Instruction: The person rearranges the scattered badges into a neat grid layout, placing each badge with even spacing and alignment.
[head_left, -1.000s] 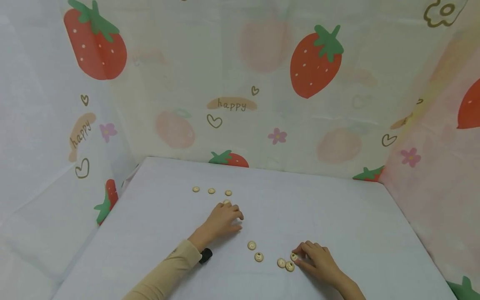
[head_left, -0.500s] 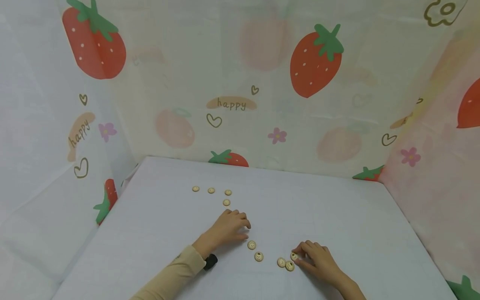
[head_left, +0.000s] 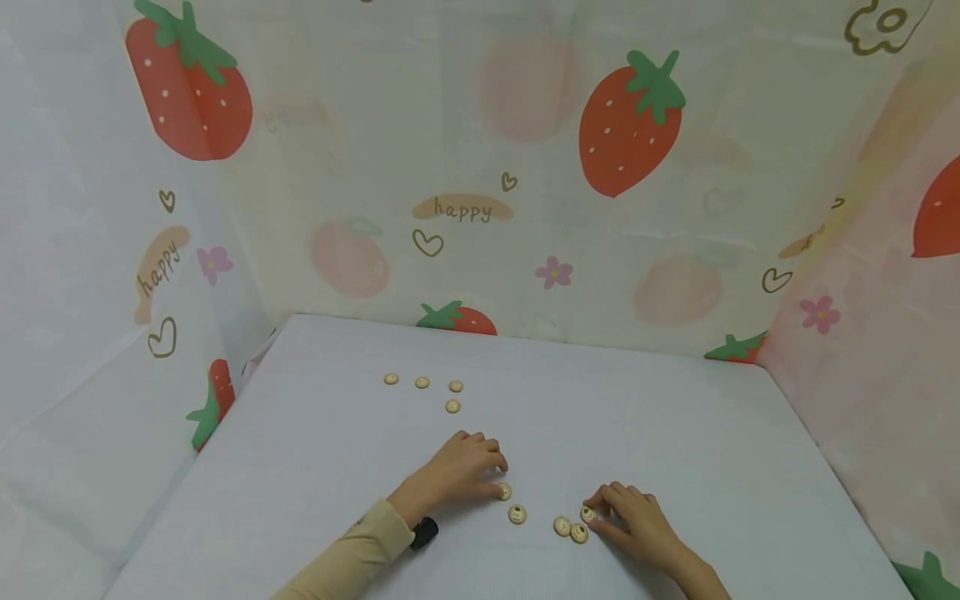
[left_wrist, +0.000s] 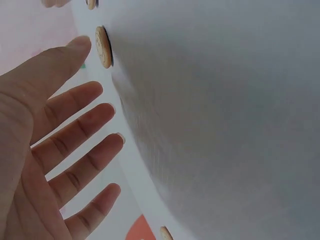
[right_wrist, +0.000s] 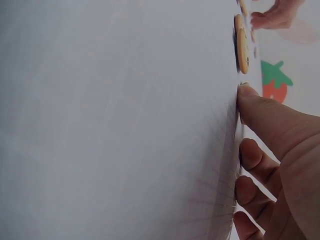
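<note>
One disc in pinched right hand, left hand (loosely spread, empty) beside another disc.

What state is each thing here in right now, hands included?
Left hand: open, beside a middle disc
Right hand: pinching a disc
Four far discs: flat, apart
Two middle discs: flat, apart
Two discs near right hand: flat, side by side
Patterned backdrop: hanging, creased

The left hand is spread, its thumb just beside a wooden disc.
</note>
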